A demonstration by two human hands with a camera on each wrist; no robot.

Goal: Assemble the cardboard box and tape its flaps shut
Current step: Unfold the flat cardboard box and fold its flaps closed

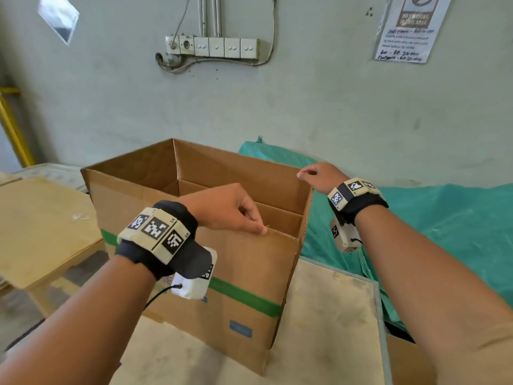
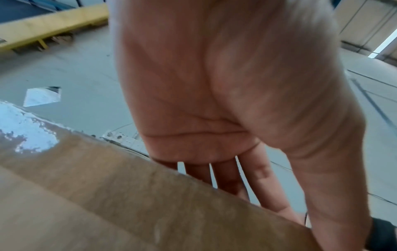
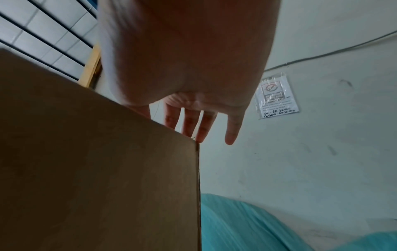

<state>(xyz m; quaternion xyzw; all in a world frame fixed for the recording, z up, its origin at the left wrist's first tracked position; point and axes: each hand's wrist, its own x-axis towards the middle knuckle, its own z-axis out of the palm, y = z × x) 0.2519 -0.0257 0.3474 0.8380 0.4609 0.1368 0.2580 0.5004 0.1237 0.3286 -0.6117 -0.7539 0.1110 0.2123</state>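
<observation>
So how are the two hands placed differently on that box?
The left hand sits on the near top edge of the box, thumb outside and fingers over the rim; the right hand reaches to the far right corner. The left hand's fingers curl round the edge; the right hand's fingers are straighter, resting on the corner. Both wear tagged wristbands.

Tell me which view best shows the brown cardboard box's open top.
Head view: the brown cardboard box shows its whole open top and inner walls. The left wrist view shows only a blurred edge; the right wrist view only one outer panel and corner.
</observation>
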